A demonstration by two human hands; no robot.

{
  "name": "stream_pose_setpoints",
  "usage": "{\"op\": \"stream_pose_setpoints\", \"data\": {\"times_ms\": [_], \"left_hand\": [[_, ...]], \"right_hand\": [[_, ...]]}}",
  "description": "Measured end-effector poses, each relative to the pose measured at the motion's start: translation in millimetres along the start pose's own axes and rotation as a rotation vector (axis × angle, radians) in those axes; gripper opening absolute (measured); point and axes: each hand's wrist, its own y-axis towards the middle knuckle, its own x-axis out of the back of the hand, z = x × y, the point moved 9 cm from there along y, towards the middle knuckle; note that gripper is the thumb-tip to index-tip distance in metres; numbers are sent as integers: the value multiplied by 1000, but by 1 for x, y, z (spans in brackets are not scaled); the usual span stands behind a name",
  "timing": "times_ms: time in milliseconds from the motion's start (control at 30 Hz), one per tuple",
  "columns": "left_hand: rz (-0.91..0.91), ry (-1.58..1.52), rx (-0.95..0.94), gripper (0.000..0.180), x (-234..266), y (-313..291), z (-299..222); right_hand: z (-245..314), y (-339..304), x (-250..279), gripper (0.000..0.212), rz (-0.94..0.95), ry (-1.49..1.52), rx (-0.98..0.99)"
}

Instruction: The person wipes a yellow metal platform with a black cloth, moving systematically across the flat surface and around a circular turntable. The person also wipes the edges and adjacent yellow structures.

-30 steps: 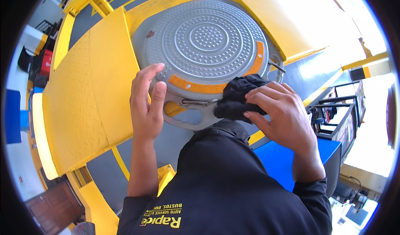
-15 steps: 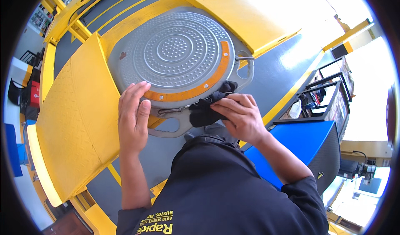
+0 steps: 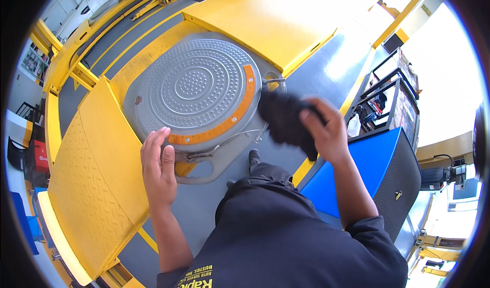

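Yellow ramp [image 3: 94,181], grey turntable [image 3: 193,85], yellow-lettered shirt [image 3: 291,229], right fingers [image 3: 313,126] gripping black cloth [image 3: 283,118], left fingers [image 3: 152,148] extended, empty

Black cloth [image 3: 282,118], bunching in right hand [image 3: 327,134], round grey studded plate [image 3: 190,85], lying flat, bearing orange curved strip [image 3: 247,102]

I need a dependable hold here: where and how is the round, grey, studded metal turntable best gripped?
Probably by the flat grey loop handle at the near edge of the turntable, coming from the near side: it juts past the round top, and its elongated opening leaves room for fingers to wrap around it. The left hand, open, is the nearer one.
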Motion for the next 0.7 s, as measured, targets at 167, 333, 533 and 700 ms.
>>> {"op": "stream_pose_setpoints", "data": {"times_ms": [167, 333, 533, 700], "left_hand": [[0, -15, 11, 44, -2, 1, 4], [-11, -27, -6, 43, 1, 1, 2], [-6, -23, 3, 42, 1, 0, -1], [-19, -30, 31, 43, 1, 0, -3]], "right_hand": [[3, -17, -77, 25, 128, -540, 562], [-40, 18, -55, 23, 37, -549, 553], [-42, 42, -32, 24, -85, -688, 480], [-20, -1, -57, 18, 168, -436, 424]]}}
